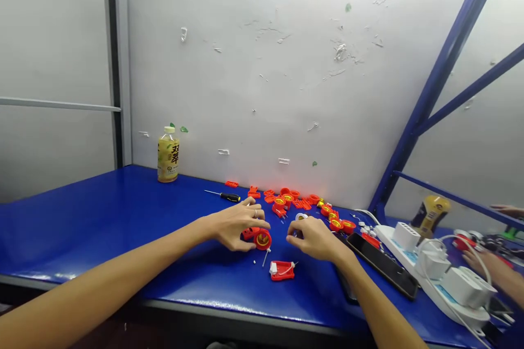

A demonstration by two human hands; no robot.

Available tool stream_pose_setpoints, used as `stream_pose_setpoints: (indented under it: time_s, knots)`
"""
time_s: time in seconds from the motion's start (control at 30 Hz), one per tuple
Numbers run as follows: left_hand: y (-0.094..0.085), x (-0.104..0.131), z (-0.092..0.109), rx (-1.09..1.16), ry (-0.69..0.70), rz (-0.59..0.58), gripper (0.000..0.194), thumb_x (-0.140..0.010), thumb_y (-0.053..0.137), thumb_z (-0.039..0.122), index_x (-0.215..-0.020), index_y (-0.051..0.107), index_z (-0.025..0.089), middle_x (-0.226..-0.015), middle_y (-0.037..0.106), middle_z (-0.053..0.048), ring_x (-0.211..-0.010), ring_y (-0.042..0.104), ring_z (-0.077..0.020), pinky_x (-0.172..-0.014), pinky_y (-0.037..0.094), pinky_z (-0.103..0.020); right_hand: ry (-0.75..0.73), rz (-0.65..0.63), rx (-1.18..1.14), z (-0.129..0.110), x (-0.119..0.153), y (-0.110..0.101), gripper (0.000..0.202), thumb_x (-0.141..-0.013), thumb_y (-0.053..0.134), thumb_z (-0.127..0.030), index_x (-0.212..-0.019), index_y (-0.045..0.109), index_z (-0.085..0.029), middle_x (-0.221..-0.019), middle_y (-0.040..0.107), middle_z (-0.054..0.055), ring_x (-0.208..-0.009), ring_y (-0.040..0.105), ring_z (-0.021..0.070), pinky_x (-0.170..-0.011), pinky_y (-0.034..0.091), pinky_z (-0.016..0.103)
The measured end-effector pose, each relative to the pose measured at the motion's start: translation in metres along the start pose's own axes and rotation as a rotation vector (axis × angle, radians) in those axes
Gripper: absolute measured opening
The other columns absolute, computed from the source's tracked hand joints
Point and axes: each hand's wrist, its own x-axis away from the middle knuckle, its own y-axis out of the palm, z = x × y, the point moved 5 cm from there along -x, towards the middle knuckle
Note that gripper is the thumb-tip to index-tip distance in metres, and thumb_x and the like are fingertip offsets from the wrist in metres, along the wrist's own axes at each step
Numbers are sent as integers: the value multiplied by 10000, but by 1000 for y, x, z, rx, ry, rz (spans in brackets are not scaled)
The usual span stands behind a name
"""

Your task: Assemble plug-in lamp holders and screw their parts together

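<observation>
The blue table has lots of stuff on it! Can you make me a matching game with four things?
Things:
1. Bottle
2. Power strip
3. Screwdriver
4. Ring piece

Clues:
A. Black-handled, lying flat
B. Red outside, gold inside, at the left hand
C. White, with white plugs on it
D. Standing upright near the wall

Right pairs: 1-D, 2-C, 3-A, 4-B

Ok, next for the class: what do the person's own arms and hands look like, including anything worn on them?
Both forearms are bare, with no sleeves, watch or bracelet in view. The left hand is ungloved, with a thin ring on one of its fingers. The right hand is ungloved too, with no ring visible.
</observation>
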Motion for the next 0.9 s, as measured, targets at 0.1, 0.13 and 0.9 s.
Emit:
stream_pose_setpoints:
  time_s: [0.1, 0.13, 0.9]
  knots:
    - [6, 0, -2, -5, 2, -12, 367, -787, 716, 302, -1146, 654, 254, -956, 668, -44, -861, 570, -212, -920, 347, -378, -17, 14, 19, -4, 0, 1, 224, -914, 567, -342, -921, 747, -210, -828, 707, 39, -753, 573, 162, -649, 321, 267]
    - [8, 0, -2, -3, 1, -9, 349, -809, 712, 306, -1149, 655, 254, -950, 668, -41, -863, 566, -209, -918, 346, -374, -22, 17, 27, -4, -1, 1, 227, -917, 562, -343, -922, 747, -211, -821, 708, 39, -762, 573, 166, -649, 316, 269]
    - [23, -8, -6, 774, -441, 280, 399, -895, 651, 421, -1213, 580, 191, -961, 699, -35, -882, 646, -184, -772, 489, -314, -238, 114, -217, -14, 3, 0, 391, -836, 647, -240, -1223, 637, -188, -717, 626, -19, -618, 519, 119, -623, 367, 240]
